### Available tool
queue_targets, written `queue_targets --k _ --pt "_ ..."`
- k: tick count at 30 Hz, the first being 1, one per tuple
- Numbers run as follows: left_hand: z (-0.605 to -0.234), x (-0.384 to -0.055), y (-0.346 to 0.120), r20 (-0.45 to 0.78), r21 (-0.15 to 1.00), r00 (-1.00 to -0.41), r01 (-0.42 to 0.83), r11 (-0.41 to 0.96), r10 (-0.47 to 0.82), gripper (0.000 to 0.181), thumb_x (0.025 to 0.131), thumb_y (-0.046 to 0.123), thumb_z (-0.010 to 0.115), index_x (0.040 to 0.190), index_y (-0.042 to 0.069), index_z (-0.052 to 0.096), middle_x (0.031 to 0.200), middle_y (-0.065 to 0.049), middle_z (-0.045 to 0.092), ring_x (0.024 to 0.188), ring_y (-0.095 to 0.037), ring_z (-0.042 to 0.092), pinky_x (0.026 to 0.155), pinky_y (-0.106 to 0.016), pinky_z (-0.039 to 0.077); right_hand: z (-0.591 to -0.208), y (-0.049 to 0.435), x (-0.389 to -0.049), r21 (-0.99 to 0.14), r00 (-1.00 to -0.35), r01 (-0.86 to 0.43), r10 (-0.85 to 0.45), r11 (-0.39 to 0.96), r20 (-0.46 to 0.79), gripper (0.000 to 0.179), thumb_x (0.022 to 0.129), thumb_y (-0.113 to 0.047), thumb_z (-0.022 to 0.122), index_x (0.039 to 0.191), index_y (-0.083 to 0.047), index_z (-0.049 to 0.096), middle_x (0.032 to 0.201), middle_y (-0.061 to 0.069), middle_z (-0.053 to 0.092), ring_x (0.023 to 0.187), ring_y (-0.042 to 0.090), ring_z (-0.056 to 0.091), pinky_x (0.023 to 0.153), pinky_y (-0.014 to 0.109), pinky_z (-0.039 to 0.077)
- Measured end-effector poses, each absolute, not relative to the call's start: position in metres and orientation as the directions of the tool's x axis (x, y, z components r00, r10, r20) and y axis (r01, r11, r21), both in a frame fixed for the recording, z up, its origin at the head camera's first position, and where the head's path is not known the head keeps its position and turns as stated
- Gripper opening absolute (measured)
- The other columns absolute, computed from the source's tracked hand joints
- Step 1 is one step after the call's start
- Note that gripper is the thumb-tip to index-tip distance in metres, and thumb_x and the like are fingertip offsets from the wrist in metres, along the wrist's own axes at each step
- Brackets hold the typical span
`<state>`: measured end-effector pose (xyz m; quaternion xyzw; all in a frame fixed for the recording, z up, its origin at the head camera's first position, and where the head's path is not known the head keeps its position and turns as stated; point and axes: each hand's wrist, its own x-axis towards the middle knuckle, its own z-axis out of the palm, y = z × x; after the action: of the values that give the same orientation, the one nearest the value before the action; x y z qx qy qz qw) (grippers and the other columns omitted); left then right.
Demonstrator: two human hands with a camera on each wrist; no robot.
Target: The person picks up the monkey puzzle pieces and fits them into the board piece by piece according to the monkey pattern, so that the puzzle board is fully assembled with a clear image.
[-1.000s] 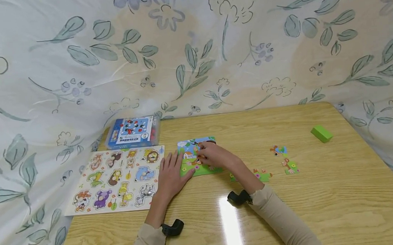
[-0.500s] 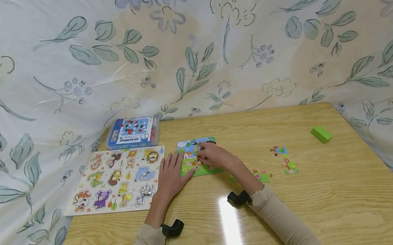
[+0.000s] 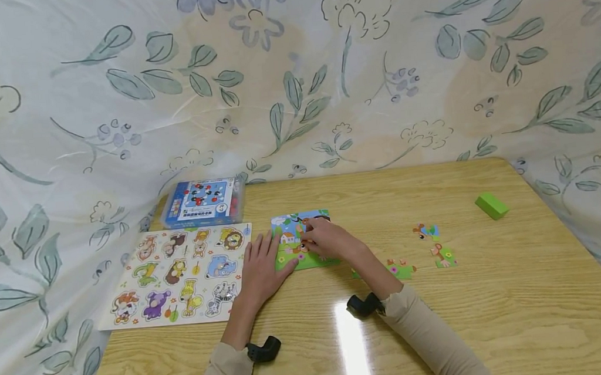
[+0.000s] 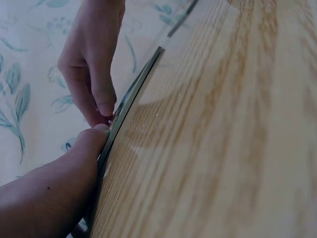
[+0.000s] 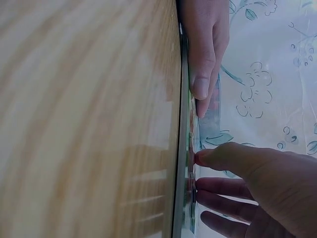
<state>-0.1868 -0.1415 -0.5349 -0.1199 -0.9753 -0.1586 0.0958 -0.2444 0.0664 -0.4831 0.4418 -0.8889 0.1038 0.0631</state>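
A small picture puzzle, blue sky above green grass with a house, lies on the table. My left hand lies across its left edge, fingers extended and thumb along the lower edge. Over the puzzle's right half, my right hand has bent fingers and holds a puzzle piece at the picture surface; the hand hides most of that piece. In the right wrist view, the right thumb and fingers touch the picture. Loose puzzle pieces lie to the right: one with a brown head, one with a flower, one green strip.
An animal puzzle board lies left of the picture, partly under the left hand. Behind it is a clear plastic box with a molecule picture. A green block sits far right. Floral cloth hangs behind the table.
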Motion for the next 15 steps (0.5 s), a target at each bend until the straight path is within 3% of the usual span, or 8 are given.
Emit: queue_targets --k 5,8,15 --pt "-0.536 -0.186 -0.144 0.231 0.285 -0.952 0.264 0.922 0.201 0.080 0.091 0.062 0.052 0.153 0.016 0.032 0.158 -0.011 0.033 0.147 -0.035 0.026 0.120 -0.056 0.019 -0.482 0.065 -0.243 -0.136 -0.593 -0.805 -0.777 0.578 0.208 0.014 0.096 -0.015 0.060 0.091 -0.012 0.072 0.089 0.007 0.066 0.082 0.020 0.058 0.077 0.034 0.050" --pt "-0.537 -0.185 -0.144 0.230 0.295 -0.953 0.259 0.920 0.195 0.080 0.091 0.061 0.053 0.153 0.016 0.032 0.158 -0.011 0.032 0.148 -0.035 0.026 0.120 -0.056 0.019 -0.481 0.069 -0.244 -0.170 -0.595 -0.803 -0.784 0.571 0.178 0.016 0.097 -0.016 0.058 0.104 -0.011 0.072 0.102 0.009 0.066 0.092 0.022 0.060 0.080 0.035 0.052" --pt "-0.539 -0.188 -0.145 0.213 0.290 -0.954 0.267 0.919 0.210 0.080 0.092 0.062 0.051 0.154 0.016 0.030 0.160 -0.010 0.029 0.149 -0.034 0.023 0.121 -0.055 0.017 -0.472 0.112 -0.249 -0.338 -0.725 -0.669 -0.682 0.662 0.097 0.038 0.098 -0.018 0.058 0.134 -0.008 0.058 0.129 0.014 0.058 0.115 0.029 0.057 0.093 0.043 0.052"
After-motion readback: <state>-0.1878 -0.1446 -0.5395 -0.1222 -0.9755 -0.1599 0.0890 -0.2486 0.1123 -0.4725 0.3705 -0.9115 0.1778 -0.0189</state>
